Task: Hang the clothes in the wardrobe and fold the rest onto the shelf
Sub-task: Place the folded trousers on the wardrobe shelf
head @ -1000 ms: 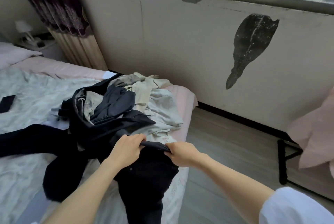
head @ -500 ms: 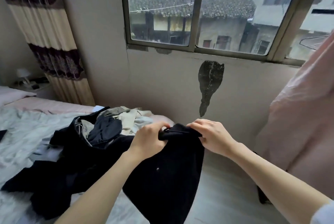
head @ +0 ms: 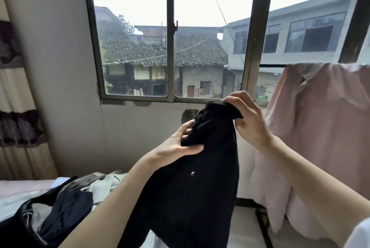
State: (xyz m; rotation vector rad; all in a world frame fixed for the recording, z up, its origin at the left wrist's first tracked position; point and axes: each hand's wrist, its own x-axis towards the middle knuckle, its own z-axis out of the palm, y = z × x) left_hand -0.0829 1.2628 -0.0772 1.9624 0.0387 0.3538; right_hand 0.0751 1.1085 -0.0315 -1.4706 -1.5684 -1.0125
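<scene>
The black garment (head: 192, 187) is now held up in the air in front of the window (head: 170, 47), where a second ago its top edge was still being gathered low over the bed. The right hand (head: 243, 119) has its fingers curled round the bunched top of the cloth and holds it high, while the left hand (head: 180, 141), a little lower, pinches a fold between thumb and fingers just beneath. The rest of the cloth hangs straight down between the forearms, and its lower end runs out of view, so I cannot tell whether it has cleared the bed (head: 24, 187). Behind and to the left, the heap of clothes (head: 66, 203) lies on the bed, dark pieces mixed with pale ones. To the right a pink garment (head: 320, 127) is already hanging, with what looks like a wire hanger (head: 267, 87) near it. My guess is that this piece has been singled out for hanging and needs a hanger next; most of the pile is yet to be dealt with.
</scene>
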